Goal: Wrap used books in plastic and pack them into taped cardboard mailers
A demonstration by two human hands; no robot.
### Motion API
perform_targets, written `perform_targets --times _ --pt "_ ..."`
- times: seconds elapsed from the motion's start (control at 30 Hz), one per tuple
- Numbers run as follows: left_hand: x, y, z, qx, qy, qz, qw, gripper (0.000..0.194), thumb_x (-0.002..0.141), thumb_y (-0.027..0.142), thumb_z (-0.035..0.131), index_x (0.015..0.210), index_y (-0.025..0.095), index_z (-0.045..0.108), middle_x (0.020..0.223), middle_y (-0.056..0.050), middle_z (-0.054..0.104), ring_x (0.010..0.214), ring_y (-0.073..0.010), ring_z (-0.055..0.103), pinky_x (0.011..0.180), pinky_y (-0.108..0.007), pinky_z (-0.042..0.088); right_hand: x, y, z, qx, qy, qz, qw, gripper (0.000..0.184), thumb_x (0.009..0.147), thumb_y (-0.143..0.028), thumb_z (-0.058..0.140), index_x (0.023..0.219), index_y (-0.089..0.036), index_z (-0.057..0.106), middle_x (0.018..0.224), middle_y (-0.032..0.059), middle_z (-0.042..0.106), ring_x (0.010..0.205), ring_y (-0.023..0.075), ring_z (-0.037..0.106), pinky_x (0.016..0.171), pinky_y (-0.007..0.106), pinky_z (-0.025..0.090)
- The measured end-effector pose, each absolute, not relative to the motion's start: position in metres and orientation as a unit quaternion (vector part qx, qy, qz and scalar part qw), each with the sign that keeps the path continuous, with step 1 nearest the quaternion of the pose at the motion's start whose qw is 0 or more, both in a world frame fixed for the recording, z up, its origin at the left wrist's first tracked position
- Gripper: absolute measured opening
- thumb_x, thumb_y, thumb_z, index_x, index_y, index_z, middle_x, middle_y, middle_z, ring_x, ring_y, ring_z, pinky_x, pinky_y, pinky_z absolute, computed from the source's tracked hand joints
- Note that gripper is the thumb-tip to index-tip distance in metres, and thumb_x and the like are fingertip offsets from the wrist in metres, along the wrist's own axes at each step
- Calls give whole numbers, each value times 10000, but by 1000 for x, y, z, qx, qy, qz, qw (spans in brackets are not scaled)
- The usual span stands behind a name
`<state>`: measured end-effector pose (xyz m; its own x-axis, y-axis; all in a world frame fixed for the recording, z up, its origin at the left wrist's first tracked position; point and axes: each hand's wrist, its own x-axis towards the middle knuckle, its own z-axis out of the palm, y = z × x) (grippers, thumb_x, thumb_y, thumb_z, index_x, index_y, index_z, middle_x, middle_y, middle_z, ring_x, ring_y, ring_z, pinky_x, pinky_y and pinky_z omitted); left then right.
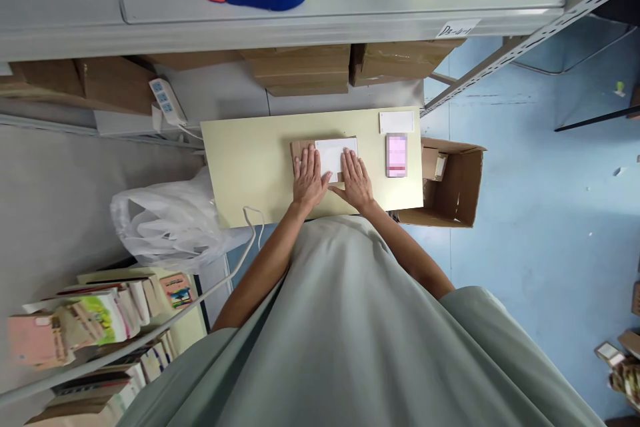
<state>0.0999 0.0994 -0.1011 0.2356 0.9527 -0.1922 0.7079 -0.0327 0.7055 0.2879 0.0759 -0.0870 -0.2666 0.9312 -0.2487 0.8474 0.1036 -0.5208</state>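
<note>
A small brown cardboard parcel (300, 147) lies on the pale yellow table (250, 167), with a white label (331, 155) covering much of its top. My left hand (309, 180) rests flat across the parcel's left part and the label's left edge, fingers stretched out. On the label's right end lies my right hand (356, 181), its fingers also extended and its thumb spread toward the left. Neither hand grips anything. Part of the parcel is hidden beneath both hands.
Right of the hands are a phone (397, 155) and a white slip (397, 122). An open cardboard box (457, 183) stands off the table's right end. A shelf (340, 27) with tape rolls overhangs the back. Left are a white plastic bag (170, 227), a power strip (167, 101) and stacked books (115, 313).
</note>
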Motion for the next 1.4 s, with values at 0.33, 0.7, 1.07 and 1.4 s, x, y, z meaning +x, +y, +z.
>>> perform_targets --times 0.33,0.7,1.07,1.4 --pt "80 102 -104 796 538 20 278 921 1120 622 353 1786 -2 235 1888 -251 111 1781 -392 -34 1414 -653 -27 274 115 -114 -457 -831 310 69 987 1021 -296 554 1822 -23 45 1911 137 27 1790 317 -19 1469 541 -25" --pt "98 99 -106 761 603 -30 238 905 1132 569 378 1801 -2 163 1892 -248 88 1784 -382 -2 1423 -633 -14 270 80 -118 -563 -757 315 101 942 1069 -237 568 1823 -29 44 1906 161 19 1794 300 -4 1470 511 13" --pt "133 41 -103 679 694 26 237 825 1115 574 492 1817 189 291 1917 -149 66 1768 -450 -84 1387 -751 20 306 5 -116 -639 -695 302 129 863 1036 -188 724 1802 -326 351 1926 92 -57 1772 431 143 1349 610 376" --pt "103 -78 -130 436 797 219 355 965 883 524 877 1632 75 467 1522 -291 683 1458 -410 656 1225 -514 525 338 -95 -130 -623 -621 434 194 924 1033 -324 618 1844 -273 180 1832 108 407 1594 368 551 1248 564 547"
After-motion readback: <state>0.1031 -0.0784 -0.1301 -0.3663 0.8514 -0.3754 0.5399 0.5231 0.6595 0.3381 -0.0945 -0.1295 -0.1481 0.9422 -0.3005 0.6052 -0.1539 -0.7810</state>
